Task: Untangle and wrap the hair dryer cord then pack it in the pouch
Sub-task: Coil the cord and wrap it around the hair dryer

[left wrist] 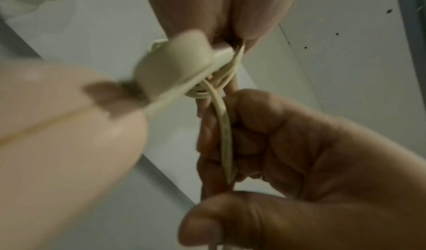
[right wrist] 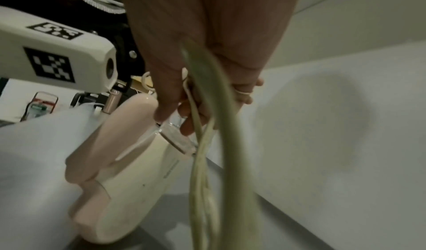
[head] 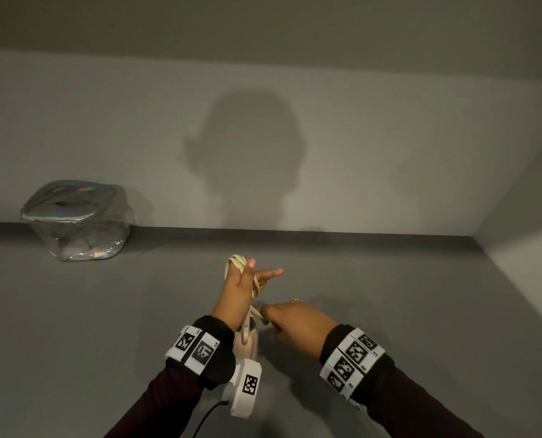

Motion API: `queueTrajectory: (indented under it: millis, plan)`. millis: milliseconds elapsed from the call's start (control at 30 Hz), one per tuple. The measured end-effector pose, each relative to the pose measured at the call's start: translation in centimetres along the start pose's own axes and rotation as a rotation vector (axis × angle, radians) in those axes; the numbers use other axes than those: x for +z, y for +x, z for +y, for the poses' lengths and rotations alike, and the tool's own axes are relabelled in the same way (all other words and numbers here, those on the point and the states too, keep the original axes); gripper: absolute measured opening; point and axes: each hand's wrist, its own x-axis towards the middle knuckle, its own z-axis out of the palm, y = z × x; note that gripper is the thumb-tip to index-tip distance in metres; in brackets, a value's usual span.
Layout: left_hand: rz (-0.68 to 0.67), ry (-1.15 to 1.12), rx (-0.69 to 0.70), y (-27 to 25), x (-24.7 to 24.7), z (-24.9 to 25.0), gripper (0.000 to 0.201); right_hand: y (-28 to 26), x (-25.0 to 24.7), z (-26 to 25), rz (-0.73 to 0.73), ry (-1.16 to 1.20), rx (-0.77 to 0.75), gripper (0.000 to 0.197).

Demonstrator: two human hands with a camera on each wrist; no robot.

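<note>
Both my hands grip the cream cord: my left hand (head: 242,287) is raised above the desk (head: 389,311) with several loops of the cord (head: 235,262) hanging over the thumb and around the palm, the index finger pointing forward, while my right hand (head: 298,324) pinches one strand (left wrist: 224,135) between curled fingers just below the left palm. In the left wrist view the strand runs from my right fingers (left wrist: 265,144) up into a small knot of turns beside a pale, blurred piece that may be the plug (left wrist: 175,66); I cannot tell for sure. The hair dryer (right wrist: 129,172), pale pink, lies on the desk just under my left wrist, and the cord goes down from my hands toward it.

I judge that I am in the middle of the wrapping step. Several loops are already made on my left hand, so the untangling seems mostly done, but the bundle is not yet closed and a free length is in my right hand. The pouch (head: 76,219), clear with a shiny silver top, stands well apart at the far left, against the wall (head: 358,137). Whether its zipper is open I cannot say. Nothing is packed yet; finishing the wrap and putting the dryer inside remain.
</note>
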Motion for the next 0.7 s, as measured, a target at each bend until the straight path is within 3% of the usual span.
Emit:
queueTrajectory:
  millis: [67, 200, 267, 367, 600, 700]
  plan:
    - [-0.027, 0.082, 0.002, -0.4, 0.3, -0.1, 0.026, -0.7, -1.0, 0.6, -0.014, -0.055, -0.001, 0.027]
    - [-0.01, 0.304, 0.064, -1.2, 1.8, 0.8, 0.012, -1.2, -2.5, 1.6, 0.07, -0.189, -0.097, 0.013]
    - [0.011, 0.416, 0.098, -1.3, 2.2, 1.3, 0.014, -1.2, -2.6, 2.0, 0.137, -0.279, -0.147, 0.009]
    - [-0.069, 0.555, 0.147, -1.0, 2.3, 1.5, 0.023, -1.3, -2.3, 2.5, 0.189, -0.331, -0.153, 0.013]
    - [-0.248, 0.599, -0.021, -1.1, 1.9, 1.5, 0.036, -1.2, -1.9, 3.3, 0.2, -0.267, -0.055, 0.025]
    - [-0.241, 0.528, -0.088, -1.0, 1.9, 1.8, 0.031, -0.8, -2.0, 4.6, 0.367, -0.428, -0.124, 0.035]
